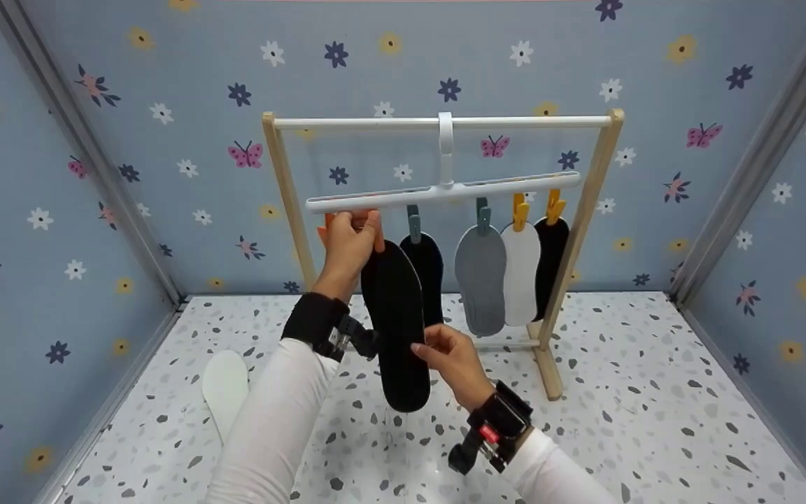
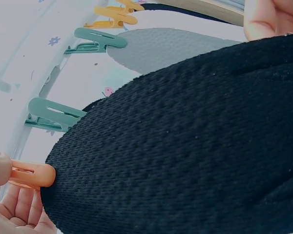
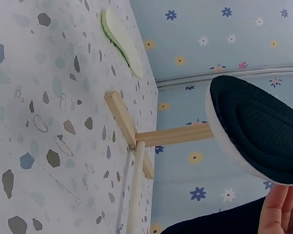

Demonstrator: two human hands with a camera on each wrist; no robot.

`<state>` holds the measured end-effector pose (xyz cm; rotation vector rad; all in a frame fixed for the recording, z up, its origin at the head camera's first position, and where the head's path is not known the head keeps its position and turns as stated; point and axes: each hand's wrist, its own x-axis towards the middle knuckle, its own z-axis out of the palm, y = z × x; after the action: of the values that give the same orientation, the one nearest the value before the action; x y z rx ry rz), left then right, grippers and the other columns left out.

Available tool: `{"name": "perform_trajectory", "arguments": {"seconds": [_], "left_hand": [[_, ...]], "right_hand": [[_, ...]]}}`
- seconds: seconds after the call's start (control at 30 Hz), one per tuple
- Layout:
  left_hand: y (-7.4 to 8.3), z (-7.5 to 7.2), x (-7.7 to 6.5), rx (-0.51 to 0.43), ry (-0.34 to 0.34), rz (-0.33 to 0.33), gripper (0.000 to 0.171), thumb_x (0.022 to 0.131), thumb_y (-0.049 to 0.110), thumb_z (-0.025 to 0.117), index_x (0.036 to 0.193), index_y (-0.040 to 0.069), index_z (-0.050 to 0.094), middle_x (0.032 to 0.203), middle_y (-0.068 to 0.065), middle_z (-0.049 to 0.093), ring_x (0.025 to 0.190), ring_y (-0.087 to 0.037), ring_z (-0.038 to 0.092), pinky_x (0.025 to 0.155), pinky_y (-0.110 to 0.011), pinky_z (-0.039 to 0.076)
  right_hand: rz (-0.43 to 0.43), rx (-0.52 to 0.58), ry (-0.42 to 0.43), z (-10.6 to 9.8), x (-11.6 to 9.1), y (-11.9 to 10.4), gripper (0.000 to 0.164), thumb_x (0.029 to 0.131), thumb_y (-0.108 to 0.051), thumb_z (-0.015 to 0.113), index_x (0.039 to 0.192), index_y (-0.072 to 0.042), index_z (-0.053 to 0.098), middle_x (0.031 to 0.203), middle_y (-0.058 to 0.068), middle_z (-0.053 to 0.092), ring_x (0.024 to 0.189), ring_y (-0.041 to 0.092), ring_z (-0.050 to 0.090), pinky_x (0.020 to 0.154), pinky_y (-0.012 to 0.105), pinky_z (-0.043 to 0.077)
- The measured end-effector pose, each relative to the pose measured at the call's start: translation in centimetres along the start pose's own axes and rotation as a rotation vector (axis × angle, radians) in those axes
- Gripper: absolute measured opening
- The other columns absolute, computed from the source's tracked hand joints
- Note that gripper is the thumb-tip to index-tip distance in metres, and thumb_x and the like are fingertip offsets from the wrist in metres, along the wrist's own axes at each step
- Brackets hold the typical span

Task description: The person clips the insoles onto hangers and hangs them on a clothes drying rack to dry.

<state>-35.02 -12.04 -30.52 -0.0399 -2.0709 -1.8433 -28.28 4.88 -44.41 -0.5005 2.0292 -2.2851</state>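
Note:
In the head view my left hand (image 1: 350, 245) is up at the left end of the white hanger (image 1: 389, 200), its thumb and fingers pinching an orange clothespin (image 2: 36, 175). That clothespin sits at the top edge of a black insole (image 1: 396, 322), which hangs down in front of the others. My right hand (image 1: 455, 364) pinches the insole's right edge lower down, thumb on the near face. In the right wrist view the insole (image 3: 254, 126) shows a pale underside, with my fingers (image 3: 281, 209) at its edge.
A wooden rack (image 1: 588, 224) carries the hanger. Green clothespins (image 1: 483, 213) and yellow clothespins (image 1: 555, 206) hold a second black insole (image 1: 431, 269), a grey insole (image 1: 481, 280), a white insole (image 1: 522, 273) and another black one. A pale insole (image 1: 224, 385) lies on the speckled table at left.

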Motion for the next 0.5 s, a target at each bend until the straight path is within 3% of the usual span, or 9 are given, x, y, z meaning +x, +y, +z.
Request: {"name": "perform_trajectory", "arguments": {"seconds": [0.5], "left_hand": [[-0.18, -0.18, 0.01, -0.007, -0.004, -0.075, 0.023, 0.096, 0.019, 0.054, 0.105, -0.002, 0.056, 0.080, -0.004, 0.053, 0.077, -0.016, 0.052, 0.072, -0.024, 0.041]], "right_hand": [[0.027, -0.012, 0.005, 0.14, 0.21, 0.49, 0.020, 0.084, -0.002, 0.066, 0.097, 0.010, 0.057, 0.082, 0.002, 0.056, 0.074, 0.012, 0.055, 0.068, 0.025, 0.051]]}}
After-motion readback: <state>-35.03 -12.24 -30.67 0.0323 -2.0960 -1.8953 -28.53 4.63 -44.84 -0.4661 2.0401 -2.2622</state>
